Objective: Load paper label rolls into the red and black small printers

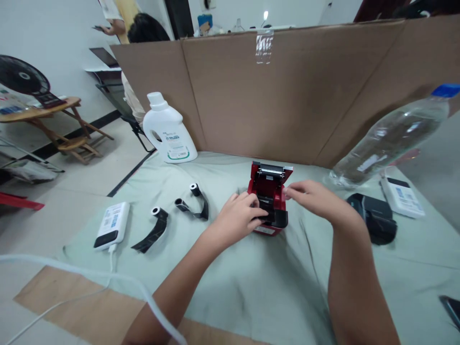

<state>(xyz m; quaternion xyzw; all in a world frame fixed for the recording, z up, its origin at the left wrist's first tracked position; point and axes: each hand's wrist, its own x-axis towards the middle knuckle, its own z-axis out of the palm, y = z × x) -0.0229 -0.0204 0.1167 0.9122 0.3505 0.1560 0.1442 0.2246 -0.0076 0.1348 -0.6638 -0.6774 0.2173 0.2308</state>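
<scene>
A small red printer (270,188) with its lid flipped open stands on the pale green cloth (251,287) in the middle. My left hand (237,215) is curled around its front left side, fingers reaching into the black compartment. My right hand (312,196) pinches at the printer's upper right edge beside the open lid. Left of the printer lie two black ribbon rolls, one (194,202) nearer and one (153,230) further left.
A white detergent jug (168,129) stands at the back left before a cardboard wall (287,96). A white power bank (112,225) with a cable lies left. A clear plastic bottle (391,139), a black device (375,218) and a white device (400,196) lie right. People are behind the wall.
</scene>
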